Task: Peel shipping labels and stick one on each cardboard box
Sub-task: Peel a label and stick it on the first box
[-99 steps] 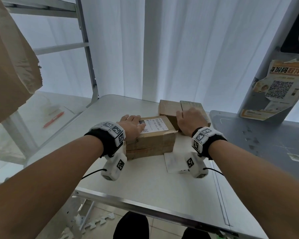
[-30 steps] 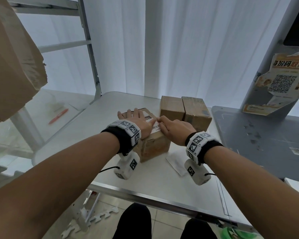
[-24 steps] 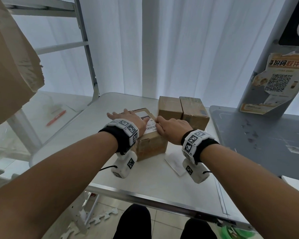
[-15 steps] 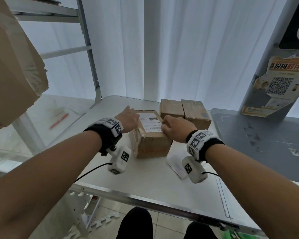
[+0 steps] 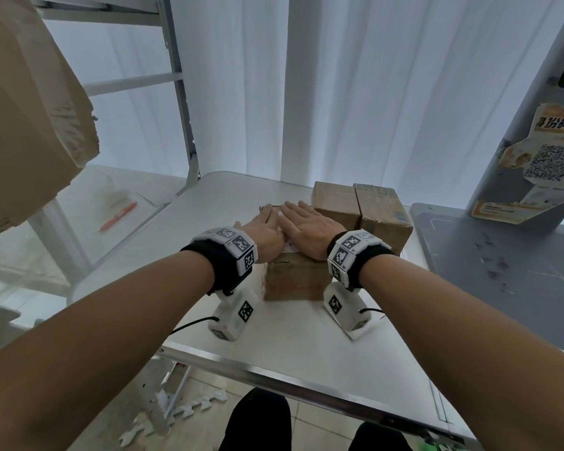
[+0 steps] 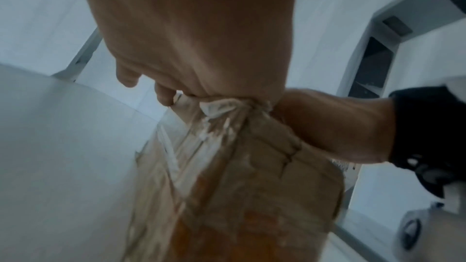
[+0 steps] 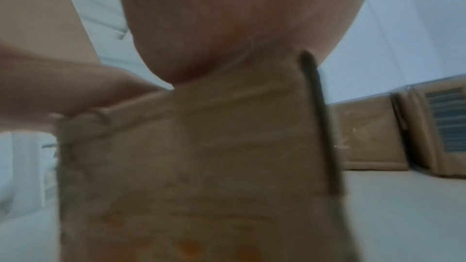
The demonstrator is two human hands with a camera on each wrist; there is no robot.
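The surface [image 5: 209, 222] carries three cardboard boxes: two [image 5: 358, 209] toward its far edge, and the near box [image 5: 293, 281] at mid-surface. The left hand [image 5: 264, 229] and right hand [image 5: 310, 229] lie flat on its top, fingers straight, covering the label. Uneven pressing could likely leave wrinkles or lifted corners.

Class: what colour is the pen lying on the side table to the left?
Orange-red pen, clearest in the head view.
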